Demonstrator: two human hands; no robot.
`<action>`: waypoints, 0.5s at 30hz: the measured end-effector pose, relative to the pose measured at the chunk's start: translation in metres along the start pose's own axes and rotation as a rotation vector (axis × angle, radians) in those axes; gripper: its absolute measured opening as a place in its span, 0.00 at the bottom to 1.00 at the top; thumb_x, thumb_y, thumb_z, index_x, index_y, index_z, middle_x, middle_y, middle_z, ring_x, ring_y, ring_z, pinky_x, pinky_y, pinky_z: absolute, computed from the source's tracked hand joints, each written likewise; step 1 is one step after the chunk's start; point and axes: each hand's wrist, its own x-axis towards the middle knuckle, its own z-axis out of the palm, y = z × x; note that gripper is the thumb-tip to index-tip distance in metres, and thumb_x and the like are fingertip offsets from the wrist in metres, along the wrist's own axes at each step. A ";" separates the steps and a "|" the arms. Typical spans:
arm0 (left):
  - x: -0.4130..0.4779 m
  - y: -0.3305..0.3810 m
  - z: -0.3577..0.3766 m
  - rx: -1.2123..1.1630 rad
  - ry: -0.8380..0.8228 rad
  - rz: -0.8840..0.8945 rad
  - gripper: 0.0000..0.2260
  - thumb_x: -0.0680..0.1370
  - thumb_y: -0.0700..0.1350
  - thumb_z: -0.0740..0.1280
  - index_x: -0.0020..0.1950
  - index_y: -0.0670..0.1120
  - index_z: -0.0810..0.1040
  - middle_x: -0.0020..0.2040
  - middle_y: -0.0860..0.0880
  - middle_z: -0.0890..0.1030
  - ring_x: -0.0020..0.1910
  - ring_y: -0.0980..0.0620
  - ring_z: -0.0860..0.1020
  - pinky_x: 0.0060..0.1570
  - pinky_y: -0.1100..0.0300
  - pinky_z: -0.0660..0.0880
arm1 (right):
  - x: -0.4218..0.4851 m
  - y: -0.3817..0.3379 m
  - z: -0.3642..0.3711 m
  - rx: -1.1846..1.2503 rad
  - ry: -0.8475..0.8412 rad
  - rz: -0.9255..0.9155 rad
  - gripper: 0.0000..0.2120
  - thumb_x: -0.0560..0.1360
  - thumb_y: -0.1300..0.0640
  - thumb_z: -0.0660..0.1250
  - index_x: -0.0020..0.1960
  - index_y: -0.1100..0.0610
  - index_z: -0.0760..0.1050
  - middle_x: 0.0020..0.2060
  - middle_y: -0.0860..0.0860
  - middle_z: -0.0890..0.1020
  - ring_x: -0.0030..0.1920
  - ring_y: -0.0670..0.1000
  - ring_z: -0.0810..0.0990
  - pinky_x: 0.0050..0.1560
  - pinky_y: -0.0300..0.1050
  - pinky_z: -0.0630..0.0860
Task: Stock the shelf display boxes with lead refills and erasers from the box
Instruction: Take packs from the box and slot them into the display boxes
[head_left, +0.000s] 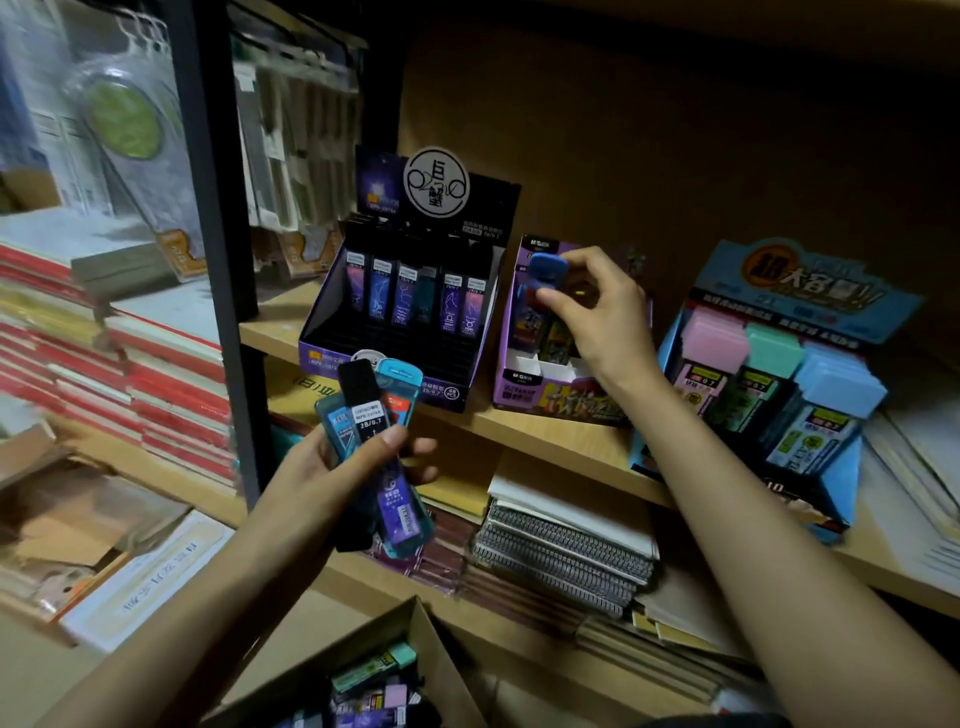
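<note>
My left hand (332, 478) grips a fan of several lead refill cases (371, 415), teal and dark purple, below the shelf edge. My right hand (592, 317) pinches a blue-capped case (545, 273) over the middle purple display box (524, 400), which holds a few cases and has white dividers showing. Left of it stands a dark purple display box (332, 338) with a row of upright refills at its back. A blue display box (841, 483) with pink, green and blue cases sits at the right. The cardboard supply box (415, 623) lies below, with mixed cases inside.
The wooden shelf (561, 441) carries all three display boxes. Spiral notebooks (561, 556) are stacked on the shelf beneath. A black upright post (218, 218) stands at the left, with red-edged book stacks (171, 395) and hanging packets beyond it.
</note>
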 end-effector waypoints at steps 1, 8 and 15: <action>0.000 0.000 -0.001 0.005 0.000 -0.002 0.16 0.68 0.48 0.67 0.55 0.48 0.75 0.48 0.46 0.85 0.44 0.48 0.84 0.35 0.60 0.80 | 0.001 0.001 0.002 -0.016 -0.007 -0.011 0.13 0.72 0.59 0.71 0.56 0.56 0.75 0.49 0.47 0.79 0.51 0.45 0.77 0.54 0.42 0.74; 0.002 -0.004 -0.009 0.045 0.003 -0.017 0.20 0.66 0.51 0.68 0.57 0.49 0.74 0.49 0.48 0.85 0.46 0.49 0.84 0.36 0.60 0.80 | 0.004 0.014 0.004 -0.178 -0.063 -0.032 0.17 0.73 0.56 0.70 0.60 0.52 0.71 0.54 0.55 0.75 0.56 0.53 0.73 0.56 0.41 0.68; 0.001 -0.003 -0.007 0.041 -0.009 -0.029 0.19 0.67 0.50 0.68 0.56 0.48 0.74 0.49 0.47 0.85 0.46 0.49 0.84 0.35 0.61 0.80 | 0.008 0.012 -0.004 -0.147 0.005 -0.079 0.17 0.73 0.57 0.69 0.60 0.55 0.70 0.55 0.52 0.76 0.57 0.50 0.73 0.51 0.21 0.62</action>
